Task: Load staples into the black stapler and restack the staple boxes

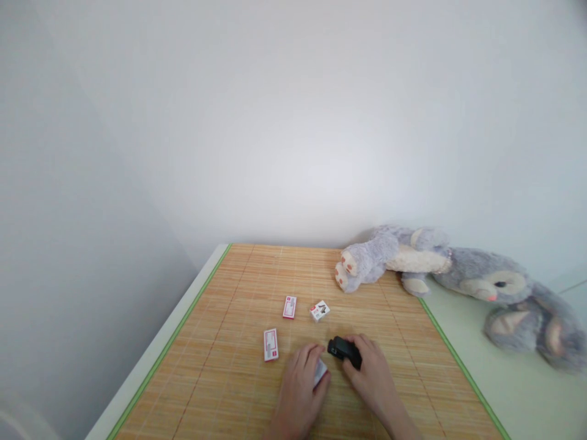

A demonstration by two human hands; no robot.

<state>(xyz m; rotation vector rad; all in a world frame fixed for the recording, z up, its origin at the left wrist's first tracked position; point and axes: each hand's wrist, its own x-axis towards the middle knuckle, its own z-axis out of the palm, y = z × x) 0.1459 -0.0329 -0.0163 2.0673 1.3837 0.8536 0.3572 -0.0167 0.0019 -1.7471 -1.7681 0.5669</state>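
Observation:
My left hand (pixel 301 382), near the front of the mat, has its fingers closed round a small white box (pixel 320 371), mostly hidden by the fingers. Just to its right, my right hand (pixel 369 366) grips a small black stapler (pixel 342 349) from its right end, thumb on the near side. The stapler's left end points toward the left hand. Beyond the hands lies a white box with a dark picture (pixel 320 310). Left of it is a white box with red print (pixel 289 307), and a similar red-and-white box (pixel 271 344) lies nearer, left of my left hand.
A bamboo mat (pixel 220 366) with green edging covers most of the pale table (pixel 513 366). A grey plush rabbit (pixel 486 275) lies along the back right, partly on the mat. A white wall (pixel 293 134) stands behind the table.

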